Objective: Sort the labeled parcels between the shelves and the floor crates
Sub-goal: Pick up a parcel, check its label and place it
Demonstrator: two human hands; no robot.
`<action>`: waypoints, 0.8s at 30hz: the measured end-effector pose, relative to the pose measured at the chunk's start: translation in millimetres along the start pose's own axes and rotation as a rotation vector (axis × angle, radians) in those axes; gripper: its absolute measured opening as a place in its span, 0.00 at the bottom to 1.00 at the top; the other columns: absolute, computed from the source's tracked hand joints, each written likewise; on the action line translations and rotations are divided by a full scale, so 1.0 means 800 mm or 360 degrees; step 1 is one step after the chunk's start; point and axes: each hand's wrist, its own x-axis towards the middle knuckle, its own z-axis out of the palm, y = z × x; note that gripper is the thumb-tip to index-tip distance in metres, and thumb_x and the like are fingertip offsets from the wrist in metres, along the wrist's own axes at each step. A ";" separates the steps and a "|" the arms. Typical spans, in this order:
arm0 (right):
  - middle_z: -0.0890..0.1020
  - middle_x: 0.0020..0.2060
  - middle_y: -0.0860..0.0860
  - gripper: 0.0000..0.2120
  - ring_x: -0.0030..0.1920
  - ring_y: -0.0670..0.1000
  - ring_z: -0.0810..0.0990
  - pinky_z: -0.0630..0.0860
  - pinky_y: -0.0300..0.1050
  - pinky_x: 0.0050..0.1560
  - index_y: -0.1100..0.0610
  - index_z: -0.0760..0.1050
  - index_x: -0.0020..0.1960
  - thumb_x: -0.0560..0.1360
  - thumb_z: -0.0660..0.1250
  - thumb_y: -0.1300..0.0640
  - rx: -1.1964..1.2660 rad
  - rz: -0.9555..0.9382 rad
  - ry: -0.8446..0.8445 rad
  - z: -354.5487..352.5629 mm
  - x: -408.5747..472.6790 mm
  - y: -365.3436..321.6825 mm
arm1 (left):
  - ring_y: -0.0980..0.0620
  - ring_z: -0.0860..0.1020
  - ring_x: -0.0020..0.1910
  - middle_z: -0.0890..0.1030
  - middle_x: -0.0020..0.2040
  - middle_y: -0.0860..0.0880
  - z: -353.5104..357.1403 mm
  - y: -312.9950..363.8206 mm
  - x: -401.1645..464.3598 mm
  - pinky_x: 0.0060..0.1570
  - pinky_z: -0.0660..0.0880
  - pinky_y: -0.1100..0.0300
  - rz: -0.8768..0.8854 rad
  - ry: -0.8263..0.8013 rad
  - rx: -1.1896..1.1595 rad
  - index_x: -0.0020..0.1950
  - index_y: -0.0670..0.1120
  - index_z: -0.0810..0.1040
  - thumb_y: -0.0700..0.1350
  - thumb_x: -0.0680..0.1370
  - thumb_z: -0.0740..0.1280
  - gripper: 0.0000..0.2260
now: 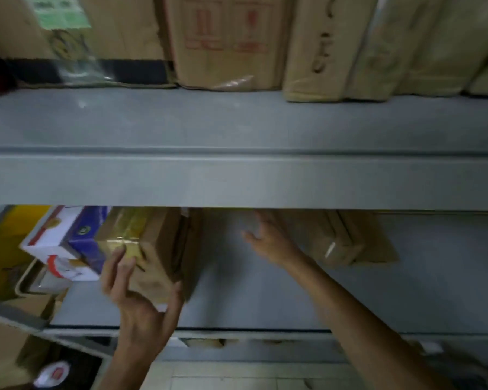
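On the lower grey shelf (pixel 265 299) stands a brown cardboard parcel (pixel 158 249) with shiny yellow tape on its near corner. My left hand (pixel 137 299) grips that near end, fingers on its left face and thumb under its right side. A flatter brown parcel (pixel 347 240) with a small white label lies further right on the same shelf. My right hand (pixel 268 237) reaches deep under the upper shelf beside this parcel's left end, fingers spread; its fingertips are hidden by the shelf's front beam. I cannot tell whether it touches the parcel.
The upper grey shelf (pixel 237 122) carries several upright cardboard boxes (pixel 226 40) and tan wrapped bundles (pixel 378 46). A white-and-blue carton (pixel 68 243) and a yellow box (pixel 9 249) stand left of the taped parcel. Below the shelf, more parcels and tiled floor (pixel 237 375) show.
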 end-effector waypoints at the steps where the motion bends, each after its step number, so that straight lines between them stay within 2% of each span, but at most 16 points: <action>1: 0.61 0.75 0.61 0.46 0.76 0.63 0.56 0.54 0.61 0.74 0.57 0.58 0.76 0.67 0.53 0.30 -0.0153 0.0140 0.0222 -0.022 -0.016 0.045 | 0.47 0.62 0.72 0.62 0.67 0.40 0.017 0.022 -0.007 0.70 0.62 0.46 0.0174 -0.0048 -0.0003 0.62 0.34 0.63 0.45 0.69 0.69 0.28; 3: 0.58 0.76 0.60 0.48 0.75 0.66 0.53 0.49 0.66 0.72 0.51 0.56 0.77 0.64 0.56 0.27 -0.0355 0.0428 0.0596 -0.062 -0.040 0.130 | 0.42 0.67 0.68 0.65 0.66 0.42 0.055 0.057 -0.027 0.65 0.67 0.42 0.0278 -0.0173 -0.0102 0.61 0.41 0.65 0.42 0.68 0.69 0.23; 4: 0.54 0.77 0.58 0.50 0.75 0.68 0.50 0.47 0.69 0.71 0.48 0.53 0.78 0.63 0.58 0.25 -0.0416 0.0607 0.0573 -0.083 -0.055 0.169 | 0.38 0.69 0.65 0.66 0.66 0.44 0.081 0.074 -0.040 0.62 0.69 0.39 0.0267 -0.0253 -0.0150 0.61 0.44 0.66 0.42 0.68 0.69 0.23; 6: 0.48 0.78 0.59 0.59 0.76 0.69 0.45 0.44 0.71 0.72 0.46 0.47 0.79 0.57 0.58 0.19 -0.0394 0.0833 0.0219 -0.096 -0.069 0.227 | 0.38 0.69 0.64 0.66 0.67 0.48 0.121 0.103 -0.063 0.60 0.70 0.39 0.0141 -0.0368 -0.0152 0.63 0.47 0.66 0.45 0.69 0.68 0.23; 7: 0.51 0.78 0.59 0.62 0.76 0.68 0.49 0.48 0.70 0.72 0.47 0.45 0.79 0.55 0.59 0.18 -0.0362 0.0857 0.0072 -0.095 -0.074 0.254 | 0.42 0.68 0.65 0.67 0.66 0.48 0.143 0.116 -0.071 0.61 0.69 0.42 0.0074 -0.0432 -0.0161 0.64 0.47 0.66 0.46 0.70 0.67 0.23; 9: 0.63 0.74 0.56 0.56 0.71 0.63 0.66 0.66 0.60 0.68 0.47 0.49 0.78 0.59 0.68 0.26 -0.0114 0.0872 -0.0062 -0.092 -0.087 0.281 | 0.48 0.66 0.66 0.65 0.67 0.51 0.179 0.137 -0.082 0.65 0.66 0.51 -0.0062 -0.0618 -0.0161 0.66 0.46 0.66 0.47 0.71 0.65 0.24; 10: 0.69 0.70 0.55 0.48 0.67 0.60 0.72 0.72 0.56 0.63 0.49 0.55 0.76 0.64 0.70 0.31 0.0031 0.0884 -0.0082 -0.085 -0.091 0.288 | 0.50 0.66 0.66 0.64 0.67 0.52 0.193 0.144 -0.087 0.65 0.64 0.55 -0.0118 -0.0730 -0.0154 0.68 0.48 0.65 0.47 0.71 0.65 0.25; 12: 0.79 0.61 0.54 0.31 0.58 0.57 0.79 0.78 0.53 0.55 0.54 0.68 0.68 0.72 0.67 0.38 0.0233 0.0849 -0.0031 -0.082 -0.100 0.290 | 0.53 0.64 0.67 0.62 0.68 0.53 0.221 0.153 -0.096 0.66 0.63 0.56 -0.0236 -0.0990 -0.0113 0.71 0.54 0.60 0.47 0.71 0.66 0.30; 13: 0.81 0.58 0.54 0.28 0.56 0.56 0.81 0.79 0.52 0.54 0.55 0.70 0.66 0.73 0.67 0.39 0.0350 0.0821 0.0024 -0.077 -0.101 0.294 | 0.54 0.64 0.67 0.62 0.68 0.54 0.235 0.154 -0.099 0.67 0.63 0.55 -0.0290 -0.1103 -0.0086 0.71 0.55 0.57 0.46 0.71 0.68 0.32; 16: 0.77 0.64 0.51 0.40 0.62 0.55 0.77 0.76 0.50 0.58 0.56 0.63 0.72 0.69 0.72 0.39 0.0573 0.0719 0.0233 -0.079 -0.100 0.282 | 0.54 0.63 0.67 0.60 0.67 0.55 0.267 0.151 -0.100 0.69 0.63 0.54 -0.0454 -0.1296 -0.0040 0.72 0.54 0.54 0.48 0.72 0.69 0.33; 19: 0.73 0.68 0.49 0.43 0.66 0.52 0.73 0.73 0.46 0.63 0.54 0.58 0.76 0.68 0.76 0.45 0.0677 0.0562 0.0313 -0.082 -0.078 0.281 | 0.51 0.63 0.70 0.58 0.68 0.55 0.309 0.155 -0.077 0.72 0.63 0.51 -0.0888 -0.1357 -0.0207 0.74 0.51 0.55 0.47 0.78 0.68 0.30; 21: 0.78 0.60 0.48 0.37 0.55 0.45 0.79 0.75 0.34 0.54 0.55 0.63 0.73 0.71 0.74 0.47 0.0652 0.0580 0.0294 -0.076 -0.065 0.286 | 0.52 0.62 0.71 0.59 0.70 0.53 0.345 0.160 -0.047 0.73 0.62 0.49 -0.1117 -0.1266 -0.0295 0.76 0.48 0.54 0.46 0.79 0.66 0.30; 22: 0.81 0.53 0.47 0.32 0.47 0.39 0.80 0.73 0.25 0.45 0.56 0.67 0.71 0.72 0.73 0.48 0.0651 0.0600 0.0296 -0.072 -0.061 0.287 | 0.54 0.63 0.69 0.61 0.68 0.53 0.366 0.164 -0.033 0.74 0.61 0.52 -0.1166 -0.1228 -0.0323 0.76 0.48 0.56 0.45 0.80 0.66 0.28; 23: 0.81 0.49 0.46 0.28 0.43 0.37 0.79 0.70 0.22 0.39 0.56 0.69 0.69 0.73 0.72 0.49 0.0650 0.0600 0.0333 -0.068 -0.059 0.290 | 0.56 0.64 0.66 0.63 0.65 0.54 0.387 0.164 -0.022 0.72 0.61 0.58 -0.1242 -0.1217 -0.0364 0.74 0.47 0.60 0.44 0.81 0.65 0.24; 24: 0.82 0.50 0.46 0.27 0.44 0.38 0.80 0.69 0.20 0.38 0.56 0.70 0.68 0.73 0.72 0.50 0.0655 0.0596 0.0380 -0.065 -0.060 0.292 | 0.57 0.66 0.62 0.66 0.62 0.53 0.406 0.162 -0.013 0.66 0.64 0.64 -0.1355 -0.1237 -0.0415 0.69 0.48 0.65 0.42 0.81 0.64 0.17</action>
